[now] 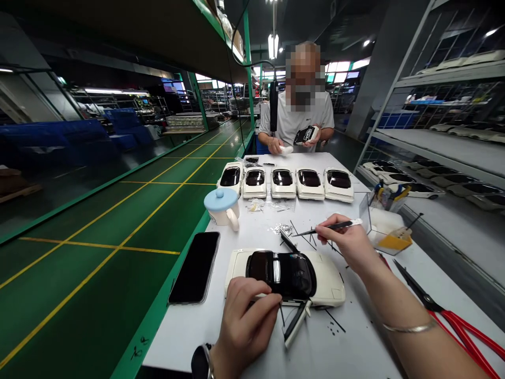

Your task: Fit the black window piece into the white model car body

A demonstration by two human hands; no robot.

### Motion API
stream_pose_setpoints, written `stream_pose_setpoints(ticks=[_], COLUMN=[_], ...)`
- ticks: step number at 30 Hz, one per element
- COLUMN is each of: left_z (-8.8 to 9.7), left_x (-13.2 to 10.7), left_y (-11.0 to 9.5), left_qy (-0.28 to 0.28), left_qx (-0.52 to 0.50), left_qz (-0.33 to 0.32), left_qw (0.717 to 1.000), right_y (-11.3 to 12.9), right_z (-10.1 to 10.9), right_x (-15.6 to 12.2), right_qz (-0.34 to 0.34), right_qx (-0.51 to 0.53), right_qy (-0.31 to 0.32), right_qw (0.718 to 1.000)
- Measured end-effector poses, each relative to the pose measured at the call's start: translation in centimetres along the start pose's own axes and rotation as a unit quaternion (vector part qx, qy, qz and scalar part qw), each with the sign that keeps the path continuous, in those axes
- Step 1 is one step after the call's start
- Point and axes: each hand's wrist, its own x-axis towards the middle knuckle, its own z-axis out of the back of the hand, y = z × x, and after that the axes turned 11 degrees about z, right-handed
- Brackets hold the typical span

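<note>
A white model car [329, 273] with a black roof and dark windows lies across the table in front of me, its doors swung out on both sides. My left hand [250, 316] is at its near side, thumb and fingers pinched on a thin black strip [282, 315] beside the open near door [295, 323]. My right hand [345, 239] grips dark tweezers [310, 232] with a white end. Their tips point left, over a small pile of silvery bits [281, 229] beyond the car. Thin black strips lie scattered around there.
Several white model cars [282, 184] stand in a row farther back. A lidded cup [223, 208] and a phone [195, 268] are left; red-handled scissors [442, 310] and a clear tool box [389, 226] are right. Across the table, a person [300, 116] holds a car part. Shelving [434, 139] stands right.
</note>
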Motion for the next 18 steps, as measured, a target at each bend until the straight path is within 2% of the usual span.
stream_pose_setpoints(ticks=[2, 5, 10, 18], left_z=[0.0, 0.1, 0.3, 0.0], left_x=[0.7, 1.6, 2.3, 1.7], left_y=[-0.5, -1.1, -1.6, -1.8], left_qy=[-0.015, -0.024, -0.015, -0.003], left_qx=[0.014, 0.047, 0.104, 0.117], left_qz=[0.006, 0.004, -0.045, -0.124], left_qw=[1.0, 0.999, 0.993, 0.985], right_y=[1.2, 2.4, 2.8, 3.2], right_z=[0.5, 1.2, 1.5, 0.9], right_x=[-0.9, -2.1, -3.1, -3.5], right_qz=[-0.016, -0.065, -0.122, -0.141], right_qx=[0.078, 0.177, 0.195, 0.185], right_qy=[0.038, 0.114, 0.229, 0.254], right_qw=[0.996, 0.975, 0.946, 0.939])
